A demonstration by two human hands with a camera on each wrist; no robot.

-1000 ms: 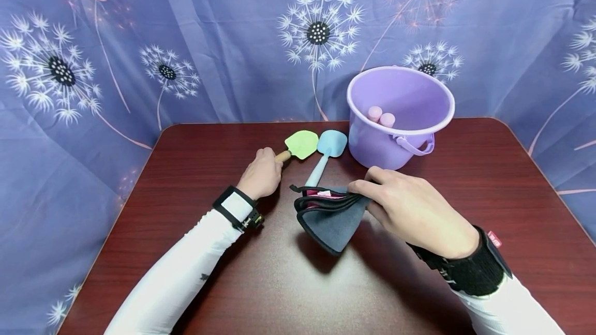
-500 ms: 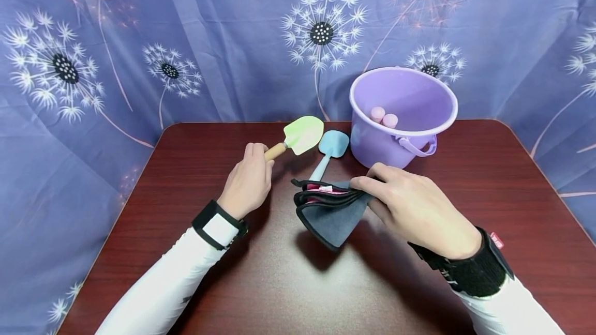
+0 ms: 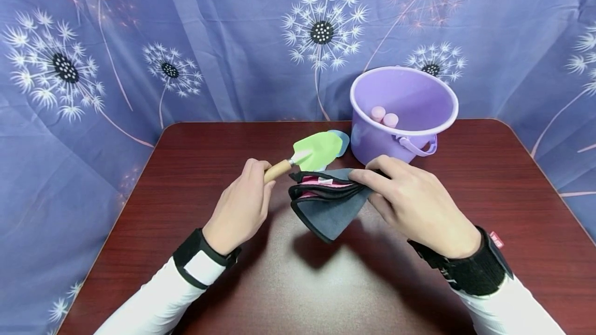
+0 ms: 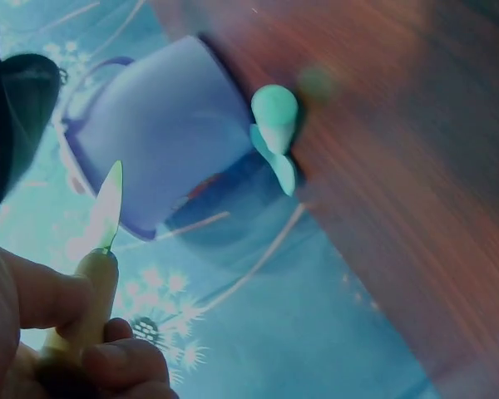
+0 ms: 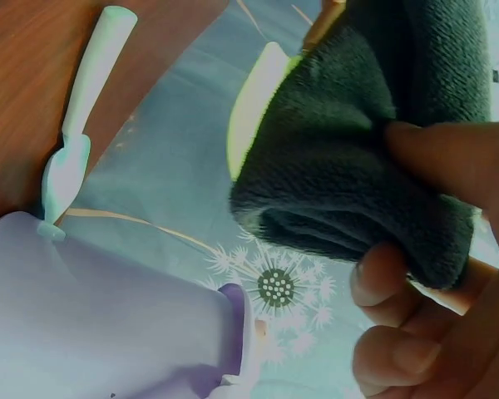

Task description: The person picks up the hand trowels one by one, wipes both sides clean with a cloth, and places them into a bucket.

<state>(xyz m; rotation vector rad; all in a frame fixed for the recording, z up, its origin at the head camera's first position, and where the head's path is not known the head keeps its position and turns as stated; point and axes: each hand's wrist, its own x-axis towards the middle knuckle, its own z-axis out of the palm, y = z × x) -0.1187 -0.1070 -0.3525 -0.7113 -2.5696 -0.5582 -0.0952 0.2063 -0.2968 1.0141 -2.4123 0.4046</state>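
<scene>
My left hand (image 3: 239, 203) grips the wooden handle of a small trowel (image 3: 321, 149) with a light green blade. The blade points right and overlaps a light blue toy shovel (image 3: 344, 142), hiding most of it in the head view; its pale handle (image 5: 100, 66) shows in the right wrist view. My right hand (image 3: 414, 203) pinches a folded grey cloth (image 3: 332, 216) between thumb and fingers. Black edging, pink inner layers and a white tag show at the cloth's spread end. That end hangs just in front of the trowel blade, over the table.
A purple bucket (image 3: 379, 143) with its handle down stands at the back right of the dark red wooden table (image 3: 209, 149). Two pink rounded ends (image 3: 390, 120) show inside it. A blue dandelion-print curtain (image 3: 242, 40) hangs behind the table.
My left hand has lifted the trowel off the table, drawn it back toward me, then brought it right, next to the cloth. The right hand has raised the cloth slightly.
</scene>
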